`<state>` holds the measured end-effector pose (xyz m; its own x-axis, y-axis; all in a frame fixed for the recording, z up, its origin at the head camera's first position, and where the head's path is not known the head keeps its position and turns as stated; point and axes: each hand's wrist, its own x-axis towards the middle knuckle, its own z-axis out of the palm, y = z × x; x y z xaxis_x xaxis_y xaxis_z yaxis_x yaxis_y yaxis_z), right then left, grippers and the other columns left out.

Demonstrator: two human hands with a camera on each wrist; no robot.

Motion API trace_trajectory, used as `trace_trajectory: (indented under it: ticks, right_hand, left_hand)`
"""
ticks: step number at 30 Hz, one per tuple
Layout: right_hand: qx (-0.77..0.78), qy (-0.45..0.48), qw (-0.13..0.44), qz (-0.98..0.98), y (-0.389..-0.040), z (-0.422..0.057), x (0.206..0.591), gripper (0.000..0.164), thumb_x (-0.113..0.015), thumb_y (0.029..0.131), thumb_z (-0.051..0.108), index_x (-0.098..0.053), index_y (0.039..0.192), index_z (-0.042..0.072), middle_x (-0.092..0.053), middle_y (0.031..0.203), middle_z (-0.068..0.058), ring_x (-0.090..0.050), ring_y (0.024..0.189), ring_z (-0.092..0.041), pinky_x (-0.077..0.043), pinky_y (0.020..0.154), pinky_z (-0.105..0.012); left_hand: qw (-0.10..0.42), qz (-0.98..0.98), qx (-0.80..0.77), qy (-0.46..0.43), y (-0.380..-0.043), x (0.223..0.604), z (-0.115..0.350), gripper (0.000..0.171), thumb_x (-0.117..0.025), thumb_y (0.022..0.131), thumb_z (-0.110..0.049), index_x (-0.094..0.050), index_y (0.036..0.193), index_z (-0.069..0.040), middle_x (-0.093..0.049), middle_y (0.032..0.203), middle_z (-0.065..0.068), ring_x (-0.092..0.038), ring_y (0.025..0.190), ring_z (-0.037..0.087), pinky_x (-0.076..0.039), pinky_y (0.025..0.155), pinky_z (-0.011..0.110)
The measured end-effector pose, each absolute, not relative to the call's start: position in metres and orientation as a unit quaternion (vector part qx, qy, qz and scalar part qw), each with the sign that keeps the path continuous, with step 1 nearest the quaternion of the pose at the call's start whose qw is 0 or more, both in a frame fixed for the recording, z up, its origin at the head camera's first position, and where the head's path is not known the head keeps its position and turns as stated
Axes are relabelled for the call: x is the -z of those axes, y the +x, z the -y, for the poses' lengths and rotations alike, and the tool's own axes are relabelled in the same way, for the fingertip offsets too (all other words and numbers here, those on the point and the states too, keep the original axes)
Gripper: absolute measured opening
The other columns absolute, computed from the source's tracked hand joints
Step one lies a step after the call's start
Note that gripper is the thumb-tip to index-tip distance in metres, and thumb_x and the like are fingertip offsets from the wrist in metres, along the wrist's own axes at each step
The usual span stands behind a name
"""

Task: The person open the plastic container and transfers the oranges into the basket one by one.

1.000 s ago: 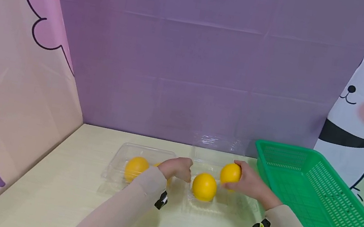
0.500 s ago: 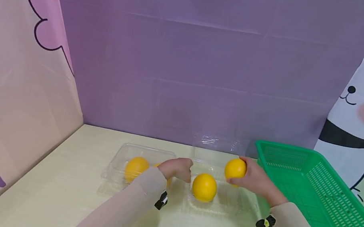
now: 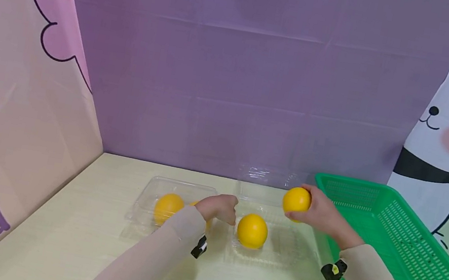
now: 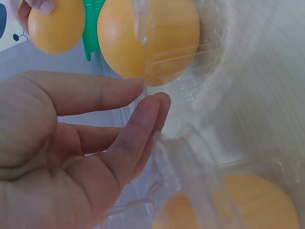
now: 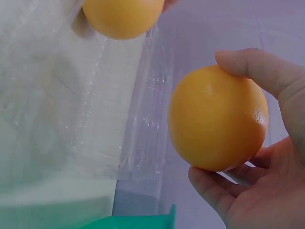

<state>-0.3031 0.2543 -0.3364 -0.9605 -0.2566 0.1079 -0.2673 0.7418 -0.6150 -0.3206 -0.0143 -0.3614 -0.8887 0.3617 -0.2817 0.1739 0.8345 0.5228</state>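
My right hand (image 3: 319,217) grips an orange (image 3: 296,200) between thumb and fingers, raised above the right part of an open clear plastic container (image 3: 284,245). Another orange (image 3: 252,231) sits in that container's left part. At the container's left rim is my left hand (image 3: 219,206), its thumb and fingertips pinching the clear edge, as the left wrist view shows. Left of this hand stands a second clear container (image 3: 185,185) with its lid down over oranges (image 3: 168,209); my left hand and sleeve partly hide it.
A green plastic basket (image 3: 370,235) stands at the right, close to my right forearm. The open container's clear lid (image 3: 267,180) leans up near the purple backdrop (image 3: 217,129). Printed panels flank the pale table (image 3: 77,234).
My right hand has lifted the orange upward and slightly right, away from the open container's base. The left hand has stayed in place at the rim.
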Motion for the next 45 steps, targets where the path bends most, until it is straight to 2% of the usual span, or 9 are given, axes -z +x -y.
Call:
trace_trajectory:
  ticks: [17,45]
  right_hand:
    - [-0.3,0.134,0.026,0.944,-0.302,-0.264,0.318,0.094,-0.08,0.083,0.034,-0.029,0.149,-0.01,-0.045,0.137,-0.03,-0.057,0.103,-0.039,-0.056,0.081,-0.049]
    - [-0.287,0.127,0.036,0.949,-0.305,-0.288,0.301,0.096,-0.079,0.085,0.035,-0.025,0.15,-0.011,-0.041,0.139,-0.032,-0.055,0.106,-0.041,-0.054,0.085,-0.053]
  left_hand:
    - [0.191,-0.942,-0.24,0.135,-0.32,0.361,0.015,0.065,-0.069,0.09,-0.009,-0.043,0.148,0.003,-0.051,0.145,0.015,-0.049,0.132,0.031,-0.041,0.11,0.044]
    - [0.186,-0.943,-0.229,0.152,-0.32,0.36,0.015,0.064,-0.069,0.09,-0.009,-0.043,0.147,0.004,-0.052,0.144,0.017,-0.049,0.132,0.032,-0.041,0.11,0.045]
